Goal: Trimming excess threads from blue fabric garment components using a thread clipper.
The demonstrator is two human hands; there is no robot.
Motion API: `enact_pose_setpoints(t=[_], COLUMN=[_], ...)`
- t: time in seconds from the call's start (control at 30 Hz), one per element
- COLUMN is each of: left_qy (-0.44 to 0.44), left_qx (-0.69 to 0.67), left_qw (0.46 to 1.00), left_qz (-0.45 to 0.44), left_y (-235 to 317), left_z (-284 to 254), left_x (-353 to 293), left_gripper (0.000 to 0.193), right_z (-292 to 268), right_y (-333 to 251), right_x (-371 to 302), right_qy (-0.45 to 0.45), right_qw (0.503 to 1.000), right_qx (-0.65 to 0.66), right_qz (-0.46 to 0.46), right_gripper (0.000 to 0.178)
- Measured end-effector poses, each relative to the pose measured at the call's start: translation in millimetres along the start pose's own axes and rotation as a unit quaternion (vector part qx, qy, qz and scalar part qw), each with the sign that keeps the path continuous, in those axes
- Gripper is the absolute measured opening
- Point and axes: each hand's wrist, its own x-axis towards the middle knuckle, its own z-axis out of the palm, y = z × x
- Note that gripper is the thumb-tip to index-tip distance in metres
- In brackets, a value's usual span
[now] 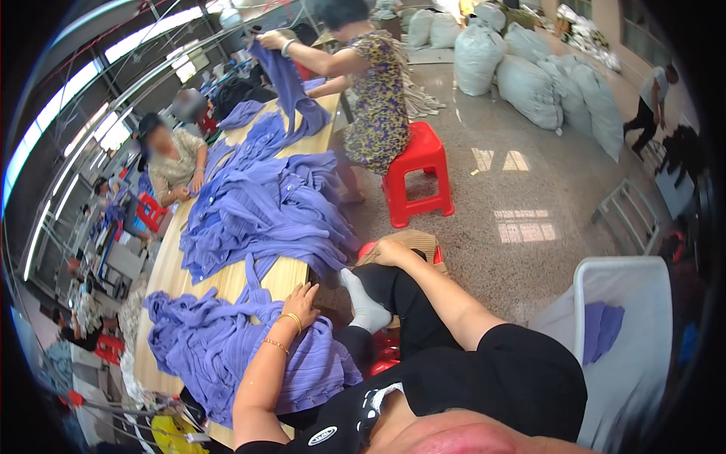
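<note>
My left hand (301,305), with bracelets at the wrist, lies with fingers spread on the near pile of purple garments (219,340), beside the table edge. It holds nothing that I can see. Bent over my raised knee, my right hand (384,253) rests with its fingers stretched toward my shin, next to a piece of brown cardboard (420,247) on a red stool. A larger heap of purple ribbed, buttoned garments (265,204) covers the middle of the wooden table (159,281). A long purple strip links the two piles.
Across the table a person (170,155) sits; another person (378,91) on a red stool (416,170) lifts a purple garment. At right stands a whitish bin (659,318) with purple cloth inside. Stuffed white sacks (529,83) stand along the floor, and a person (652,106) walks there.
</note>
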Motion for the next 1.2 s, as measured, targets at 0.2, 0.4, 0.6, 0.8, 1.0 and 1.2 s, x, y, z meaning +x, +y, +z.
enact_pose_setpoints(t=[0.2,0.4,0.6,0.8,1.0,1.2], left_qy=[-0.012,-0.015,-0.025,-0.013,-0.036,-0.041], left_qx=[0.004,0.015,0.026,0.022,0.028,0.032], left_qw=[1.0,1.0,0.999,1.0,0.999,0.999], left_qz=[-0.006,0.003,0.001,0.013,-0.005,-0.006], left_y=[-4.2,-5.4,-6.5,-5.8,-0.7,-2.7], left_z=[-0.8,-1.4,-0.5,-0.2,-2.8,-3.8], left_x=[-2.3,-0.2,-3.7,-5.6,-2.3,-2.6], left_gripper=[0.078,0.078,0.078,0.078,0.078,0.078], right_z=[1.3,3.7,0.6,-4.8,-0.8,2.9], right_y=[-5.4,0.6,-7.1,-10.5,-4.1,-2.7], right_x=[-1.2,1.4,-3.3,-5.5,-2.0,0.5], right_qy=[0.001,0.028,0.028,0.008,0.01,0.009], right_qw=[1.0,1.0,0.999,1.0,1.0,1.0], right_qx=[-0.005,-0.011,-0.022,-0.002,-0.015,-0.012], right_qz=[0.001,0.002,0.008,0.013,0.024,0.001], right_gripper=[0.029,0.027,0.029,0.029,0.03,0.03])
